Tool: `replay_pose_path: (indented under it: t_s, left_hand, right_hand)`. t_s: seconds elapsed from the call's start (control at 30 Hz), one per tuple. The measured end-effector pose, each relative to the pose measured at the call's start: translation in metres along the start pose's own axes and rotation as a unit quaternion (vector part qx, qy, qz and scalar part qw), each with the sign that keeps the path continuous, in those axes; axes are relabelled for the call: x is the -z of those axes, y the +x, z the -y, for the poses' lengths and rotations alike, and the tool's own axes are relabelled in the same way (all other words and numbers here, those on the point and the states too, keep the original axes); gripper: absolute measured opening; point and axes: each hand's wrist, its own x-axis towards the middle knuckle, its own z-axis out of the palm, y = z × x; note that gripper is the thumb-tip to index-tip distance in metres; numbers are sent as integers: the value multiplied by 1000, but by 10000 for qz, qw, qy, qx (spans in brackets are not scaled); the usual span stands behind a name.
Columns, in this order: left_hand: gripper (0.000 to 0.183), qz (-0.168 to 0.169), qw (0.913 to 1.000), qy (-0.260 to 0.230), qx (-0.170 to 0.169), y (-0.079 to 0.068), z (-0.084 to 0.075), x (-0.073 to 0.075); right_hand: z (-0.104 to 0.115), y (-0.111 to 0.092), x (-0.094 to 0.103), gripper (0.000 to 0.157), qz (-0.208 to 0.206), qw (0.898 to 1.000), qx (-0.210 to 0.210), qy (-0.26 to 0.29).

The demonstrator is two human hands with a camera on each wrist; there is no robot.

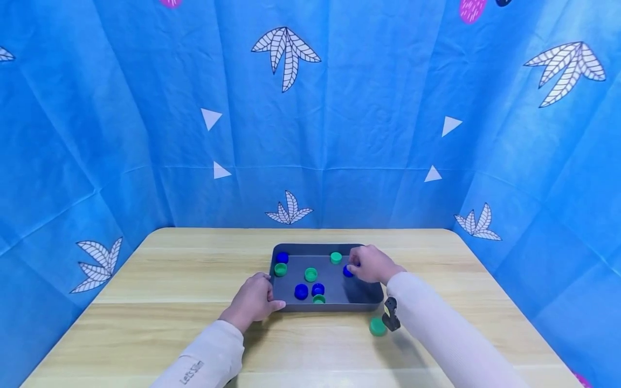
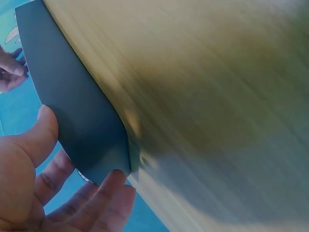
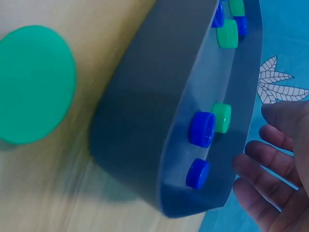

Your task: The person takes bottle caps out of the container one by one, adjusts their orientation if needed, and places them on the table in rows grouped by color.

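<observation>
A dark grey rectangular tray (image 1: pixel 339 307) lies on the table with several blue and green bottle caps in it. My left hand (image 1: pixel 254 299) holds its front left corner. In the left wrist view the thumb (image 2: pixel 44 128) lies at the rim and the fingers reach round the corner. My right hand (image 1: pixel 371 263) is over the tray's right part, close to a blue cap (image 1: pixel 347 271). The right wrist view shows its fingers (image 3: pixel 270 159) loosely spread with nothing between them. Near them are two blue caps, one (image 3: pixel 197 174) nearer the tray's end, and a green cap (image 3: pixel 222 117).
Outside the tray, a green cap (image 1: pixel 378 326) lies on the wooden table (image 1: pixel 145 323) by its front right corner, under the right forearm. A black wrist camera (image 1: pixel 390 314) sits on that sleeve. Blue patterned cloth (image 1: pixel 359 134) hangs behind and at both sides.
</observation>
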Motion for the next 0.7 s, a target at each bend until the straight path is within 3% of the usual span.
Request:
replay_pose_path:
  t_s: [0.37, 0.7]
  left_hand:
    - [38, 38, 10000, -30, 86, 0, -4, 0]
    - [37, 65, 9998, -41, 191, 0, -4, -1]
  right_hand:
    - [5, 16, 0, 17, 166, 9997, -87, -170]
    - [11, 26, -6, 41, 1046, 9934, -141, -443]
